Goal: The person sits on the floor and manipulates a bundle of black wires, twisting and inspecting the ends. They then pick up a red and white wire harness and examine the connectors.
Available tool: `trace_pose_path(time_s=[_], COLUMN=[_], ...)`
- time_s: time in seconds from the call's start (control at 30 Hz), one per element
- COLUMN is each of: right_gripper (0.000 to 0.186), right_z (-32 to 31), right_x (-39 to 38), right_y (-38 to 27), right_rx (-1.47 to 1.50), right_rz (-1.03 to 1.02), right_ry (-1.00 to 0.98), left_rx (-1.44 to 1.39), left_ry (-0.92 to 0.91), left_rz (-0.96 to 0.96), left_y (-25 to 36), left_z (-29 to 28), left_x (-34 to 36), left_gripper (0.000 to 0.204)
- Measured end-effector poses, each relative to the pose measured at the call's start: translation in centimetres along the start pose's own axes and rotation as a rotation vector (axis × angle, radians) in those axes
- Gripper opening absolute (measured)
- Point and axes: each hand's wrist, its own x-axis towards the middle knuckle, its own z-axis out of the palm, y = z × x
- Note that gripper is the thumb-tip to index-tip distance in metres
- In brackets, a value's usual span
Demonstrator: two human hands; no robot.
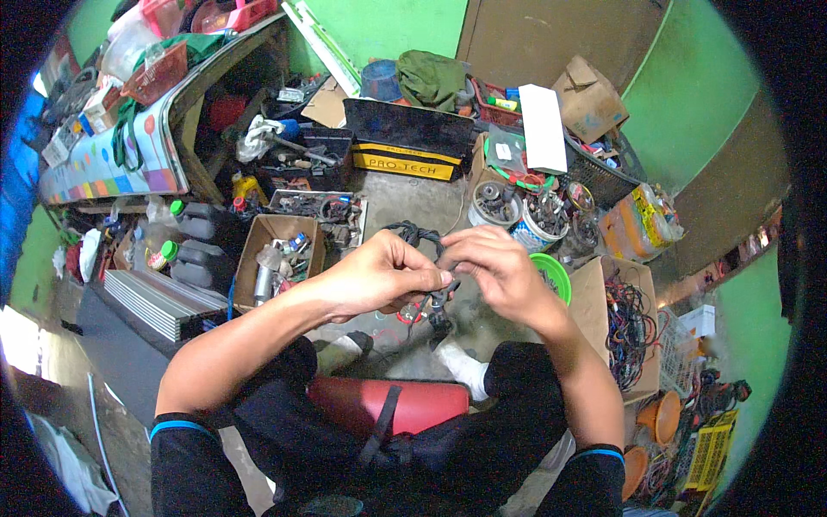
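The left hand (379,277) pinches a looped black cable (415,231) between thumb and fingers above the grey concrete floor (392,198); the right hand's (501,269) fingers curl beside it, their grip partly hidden.

Dark cable (417,232) handled with both hands, head view.
The left hand (388,274) pinched the cable between thumb and forefinger; the right hand (498,269) curled its fingers close beside the left fingertips, its grip indeterminate. A black-and-yellow toolbox (407,164) stood ahead. A cardboard box (587,297) of tangled wires (631,327) stood to the right, and a parts box (248,265) to the left.
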Motion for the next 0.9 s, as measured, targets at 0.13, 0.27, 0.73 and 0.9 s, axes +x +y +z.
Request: trace_pose_path(time_s=[0.13,0.27,0.73,0.9], right_gripper=[0.019,0.027,0.028,0.024], right_z=[-2.2,-1.8,-2.5,-0.1], right_x=[-2.0,-2.3,-2.8,-0.6], right_y=[5.2,4.8,4.7,1.5], right_rx=[-0.071,-0.095,-0.202,0.003], right_rz=[0.358,0.322,0.361,0.054], right_ry=[0.111,0.053,0.196,-0.028], left_rx=[0.021,0.071,0.071,0.071], left_ry=[0.04,0.042,0.0,-0.002], left_rz=[-0.011,0.054,0.017,0.01], left_y=[0.2,-0.1,0.5,0.0], left_z=[0.1,-0.4,0.2,0.2], left_x=[0.1,-0.1,-0.5,-0.4], left_gripper=[0.027,0.028,0.028,0.024])
